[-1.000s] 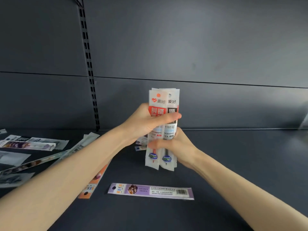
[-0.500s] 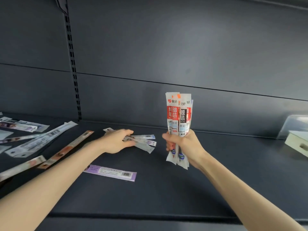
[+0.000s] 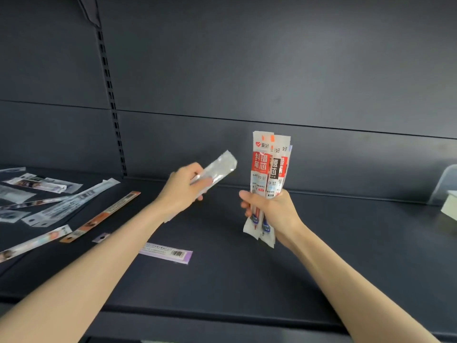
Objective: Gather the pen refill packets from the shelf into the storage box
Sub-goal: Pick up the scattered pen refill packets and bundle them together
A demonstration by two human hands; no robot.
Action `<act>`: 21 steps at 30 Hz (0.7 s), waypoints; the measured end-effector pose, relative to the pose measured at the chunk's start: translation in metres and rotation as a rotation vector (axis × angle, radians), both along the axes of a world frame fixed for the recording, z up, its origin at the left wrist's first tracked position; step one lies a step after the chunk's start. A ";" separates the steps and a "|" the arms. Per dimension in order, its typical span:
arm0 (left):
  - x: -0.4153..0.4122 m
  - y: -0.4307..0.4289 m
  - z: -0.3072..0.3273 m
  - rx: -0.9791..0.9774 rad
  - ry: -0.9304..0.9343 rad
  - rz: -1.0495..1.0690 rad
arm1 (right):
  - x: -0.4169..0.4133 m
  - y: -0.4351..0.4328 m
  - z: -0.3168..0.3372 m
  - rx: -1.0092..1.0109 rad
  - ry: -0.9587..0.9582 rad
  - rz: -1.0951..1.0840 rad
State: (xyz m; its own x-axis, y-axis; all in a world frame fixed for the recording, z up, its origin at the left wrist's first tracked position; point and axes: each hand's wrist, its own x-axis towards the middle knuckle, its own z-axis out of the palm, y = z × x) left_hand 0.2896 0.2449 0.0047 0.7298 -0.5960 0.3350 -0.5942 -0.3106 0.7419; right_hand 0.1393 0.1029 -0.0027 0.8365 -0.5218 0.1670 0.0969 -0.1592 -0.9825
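At the left end of the shelf (image 3: 247, 280) a scatter of loose packets (image 3: 49, 206) lies flat, some overlapping. Just to their right an orange packet (image 3: 101, 216) lies at a slant, and a purple packet (image 3: 170, 253) sits nearer the front edge, partly under the left forearm.

The left hand (image 3: 180, 191) is raised above the middle of the shelf, fingers curled round the lower end of a clear packet (image 3: 217, 167). Motion blur hides whether it is one packet or several. The right hand (image 3: 269, 211) is clenched round a bundle (image 3: 269, 169) of red-and-white packets held upright, clear of the shelf. At the far right edge, what seems to be the box (image 3: 448, 206) is only partly in view.

The next move is probably to add the clear packet to the bundle. The packets are slick and thin, so loosening the right fist to take it in could let the others slide out of the bottom. The clear one is held only at its end and may flop or slip. The flat packets on the left will be hard to lift, and the purple one could be nudged off the front edge by the forearm.
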 end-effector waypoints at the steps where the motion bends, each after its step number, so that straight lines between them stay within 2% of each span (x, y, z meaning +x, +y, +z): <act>1: -0.007 -0.003 0.009 -0.147 0.090 -0.023 | 0.001 -0.001 0.003 0.042 -0.023 0.002; 2: -0.014 -0.006 0.016 -0.236 0.160 -0.062 | 0.002 -0.001 0.008 0.082 -0.044 0.009; 4: -0.025 -0.013 0.026 -0.268 0.228 -0.165 | 0.005 -0.001 0.020 0.145 -0.124 0.015; 7: -0.034 -0.022 0.028 -0.185 0.256 -0.311 | 0.010 -0.002 0.031 0.155 -0.226 -0.059; 13: -0.016 -0.023 0.025 -0.053 0.392 -0.470 | 0.016 -0.012 0.026 0.190 -0.227 -0.251; 18: -0.001 -0.022 0.008 -0.211 0.492 -0.289 | 0.021 -0.024 0.015 0.368 -0.228 -0.301; 21: -0.002 -0.028 0.000 -0.308 0.419 -0.128 | 0.024 -0.022 0.004 0.449 -0.198 -0.251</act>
